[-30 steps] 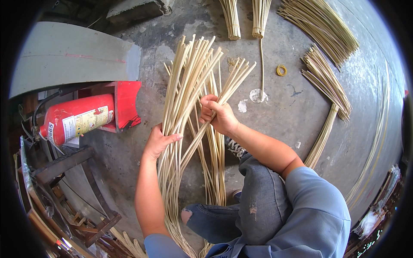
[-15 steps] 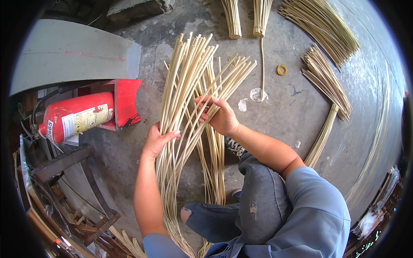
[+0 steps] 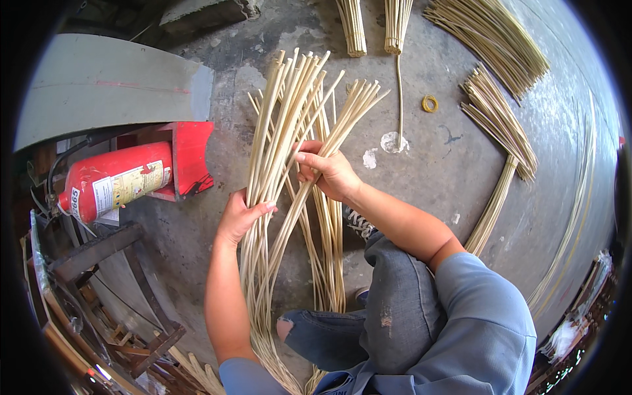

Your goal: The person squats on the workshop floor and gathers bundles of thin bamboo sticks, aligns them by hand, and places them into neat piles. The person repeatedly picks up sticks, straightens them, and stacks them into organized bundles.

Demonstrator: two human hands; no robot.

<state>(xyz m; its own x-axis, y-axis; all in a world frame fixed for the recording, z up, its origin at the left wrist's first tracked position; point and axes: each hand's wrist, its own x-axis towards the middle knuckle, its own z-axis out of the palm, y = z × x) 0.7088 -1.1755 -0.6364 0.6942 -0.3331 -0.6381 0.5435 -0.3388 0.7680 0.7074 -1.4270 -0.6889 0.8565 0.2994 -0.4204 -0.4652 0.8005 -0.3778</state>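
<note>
Long pale rattan canes (image 3: pixel 263 164) stand in a thick bundle, their lower ends trailing down by my knees. My left hand (image 3: pixel 242 214) is wrapped round that bundle, thumb across the front. A smaller group of canes (image 3: pixel 349 115) slants off to the right, and my right hand (image 3: pixel 328 172) closes round it with the thumb over the top. Both groups meet lower down, below my left hand. Behind them, more canes (image 3: pixel 328 257) run down past my shoe; where their upper part goes is partly hidden.
Tied cane bundles (image 3: pixel 395 39) lie at the far side, with more cane piles (image 3: pixel 500 125) at the right. A yellow coil (image 3: pixel 429 103) rests on the concrete floor. To the left are a red fire extinguisher (image 3: pixel 122 178), a grey panel (image 3: pixel 118 85) and a dark wooden frame (image 3: pixel 99 253).
The canes in my right hand have drawn together into a tighter group, and its fingers have closed further round them. My left hand stays in place on the main bundle.
</note>
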